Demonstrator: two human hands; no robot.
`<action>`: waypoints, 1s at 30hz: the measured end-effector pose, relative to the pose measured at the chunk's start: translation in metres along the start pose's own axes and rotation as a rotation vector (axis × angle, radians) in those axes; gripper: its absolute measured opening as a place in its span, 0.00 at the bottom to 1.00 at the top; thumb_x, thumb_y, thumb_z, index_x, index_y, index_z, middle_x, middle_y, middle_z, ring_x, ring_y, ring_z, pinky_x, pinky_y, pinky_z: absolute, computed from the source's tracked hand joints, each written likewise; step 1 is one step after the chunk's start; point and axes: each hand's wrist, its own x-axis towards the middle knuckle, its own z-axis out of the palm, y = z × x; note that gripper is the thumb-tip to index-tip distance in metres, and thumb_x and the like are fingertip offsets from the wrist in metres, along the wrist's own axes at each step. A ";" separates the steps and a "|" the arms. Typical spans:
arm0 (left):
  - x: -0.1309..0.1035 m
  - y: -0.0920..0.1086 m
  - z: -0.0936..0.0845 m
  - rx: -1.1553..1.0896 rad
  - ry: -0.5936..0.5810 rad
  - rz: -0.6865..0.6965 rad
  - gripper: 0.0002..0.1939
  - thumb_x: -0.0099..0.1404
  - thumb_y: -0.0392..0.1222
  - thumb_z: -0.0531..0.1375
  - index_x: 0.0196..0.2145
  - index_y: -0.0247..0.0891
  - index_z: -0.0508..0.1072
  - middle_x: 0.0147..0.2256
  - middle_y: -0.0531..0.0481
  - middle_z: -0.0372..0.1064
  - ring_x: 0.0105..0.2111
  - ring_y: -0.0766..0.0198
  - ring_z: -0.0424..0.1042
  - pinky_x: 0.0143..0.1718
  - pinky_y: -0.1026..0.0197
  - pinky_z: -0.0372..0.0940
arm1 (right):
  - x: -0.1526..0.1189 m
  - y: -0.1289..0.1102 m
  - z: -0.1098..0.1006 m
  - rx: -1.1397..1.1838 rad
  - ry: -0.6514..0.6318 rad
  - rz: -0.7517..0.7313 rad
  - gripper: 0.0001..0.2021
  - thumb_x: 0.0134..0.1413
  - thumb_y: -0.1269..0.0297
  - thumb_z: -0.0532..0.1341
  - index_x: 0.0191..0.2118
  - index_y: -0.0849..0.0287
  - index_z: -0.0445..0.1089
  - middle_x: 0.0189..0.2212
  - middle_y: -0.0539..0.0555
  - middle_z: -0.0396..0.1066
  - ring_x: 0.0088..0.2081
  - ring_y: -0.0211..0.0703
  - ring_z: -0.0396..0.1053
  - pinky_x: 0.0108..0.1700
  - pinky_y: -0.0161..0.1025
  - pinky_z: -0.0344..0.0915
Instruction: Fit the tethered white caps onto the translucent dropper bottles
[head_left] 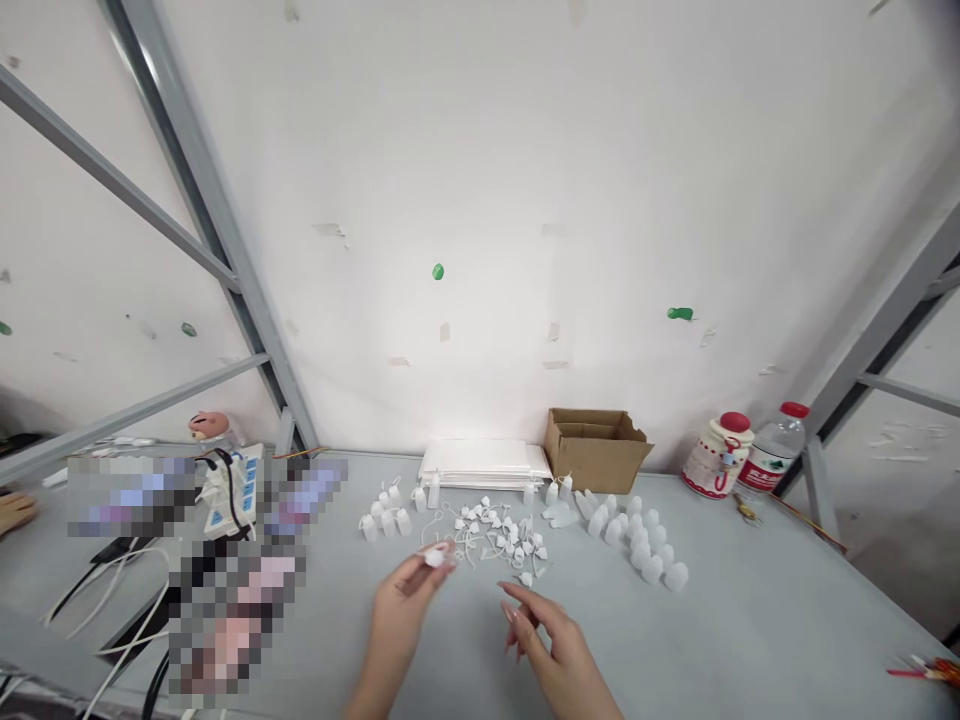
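Note:
My left hand (405, 595) is closed on a small white plastic bottle (435, 557), held tilted above the grey table; its far details are partly behind my fingers. To the right, my right hand (551, 640) is in the air with its fingers apart and nothing visible in them. Just beyond both hands lies a loose pile of white caps with thin tethers (514, 535). A group of small capped bottles (386, 522) stands left of the pile. On the right, rows of small white bottles (651, 548) stand without visible tethers.
Along the wall are a stack of white sheets (484, 465) and an open cardboard box (600, 460). A red-lidded jar (718, 455) and a plastic bottle with a red cap (772, 450) stand at the right. At left are a power strip (238, 490) and cables.

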 end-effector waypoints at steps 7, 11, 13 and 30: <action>0.040 -0.047 -0.070 0.513 0.370 -0.044 0.17 0.50 0.49 0.57 0.34 0.38 0.74 0.37 0.42 0.76 0.44 0.48 0.71 0.46 0.52 0.62 | 0.000 0.001 0.000 -0.017 -0.051 -0.001 0.21 0.54 0.46 0.53 0.42 0.55 0.73 0.21 0.50 0.72 0.27 0.42 0.69 0.38 0.37 0.65; 0.052 -0.050 -0.073 0.580 0.396 -0.013 0.17 0.50 0.50 0.56 0.34 0.37 0.73 0.37 0.40 0.76 0.42 0.49 0.72 0.44 0.53 0.63 | 0.000 0.000 0.003 -0.013 -0.039 -0.016 0.21 0.55 0.46 0.53 0.42 0.54 0.73 0.21 0.50 0.72 0.29 0.42 0.69 0.38 0.38 0.65; 0.057 -0.048 -0.071 0.601 0.413 -0.005 0.17 0.50 0.50 0.56 0.33 0.37 0.73 0.36 0.40 0.76 0.42 0.48 0.72 0.43 0.53 0.63 | 0.000 0.001 0.004 -0.009 -0.021 -0.023 0.21 0.54 0.46 0.53 0.42 0.54 0.73 0.20 0.49 0.71 0.28 0.42 0.68 0.38 0.37 0.65; 0.011 -0.045 -0.023 0.625 0.376 0.236 0.17 0.53 0.52 0.53 0.35 0.38 0.71 0.36 0.43 0.65 0.35 0.53 0.69 0.38 0.51 0.65 | 0.021 0.027 -0.046 -0.380 0.218 -0.113 0.16 0.59 0.55 0.49 0.39 0.57 0.70 0.26 0.53 0.71 0.28 0.44 0.69 0.37 0.44 0.64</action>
